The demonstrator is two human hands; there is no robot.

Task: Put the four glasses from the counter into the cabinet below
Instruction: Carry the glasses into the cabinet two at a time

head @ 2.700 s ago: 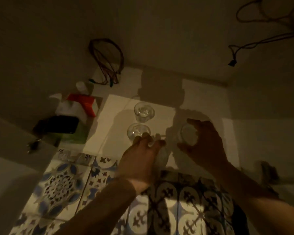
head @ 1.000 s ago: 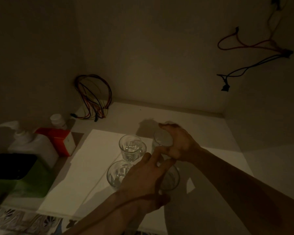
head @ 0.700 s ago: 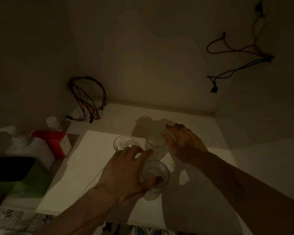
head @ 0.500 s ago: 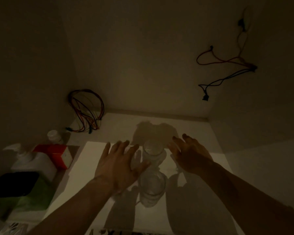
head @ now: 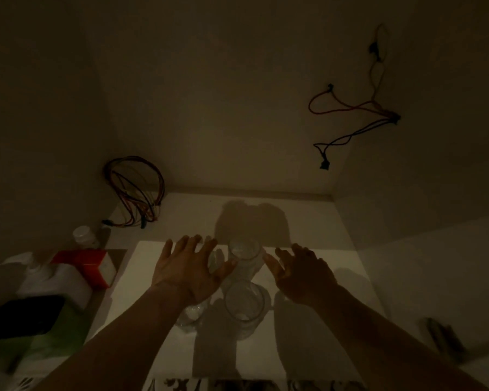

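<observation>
Several clear glasses stand close together on a white sheet (head: 130,289) on the floor of the dim cabinet. The far right glass (head: 244,251) and the near right glass (head: 244,306) show fully. The far left glass (head: 216,259) and the near left glass (head: 191,314) are partly hidden under my left hand (head: 188,268). That hand hovers flat over the left pair with its fingers spread and holds nothing. My right hand (head: 301,273) is open just right of the glasses and apart from them.
A bundle of red and dark wires (head: 134,190) leans in the back left corner. At the left stand a small white bottle (head: 84,235), a red and white box (head: 89,266), a white pump bottle (head: 48,280) and a green and black object (head: 31,328). More wires (head: 356,117) hang at the upper right.
Both hands let go of the two glasses that they set down on the right side of the group. The hands have opened and drawn slightly apart and back.
</observation>
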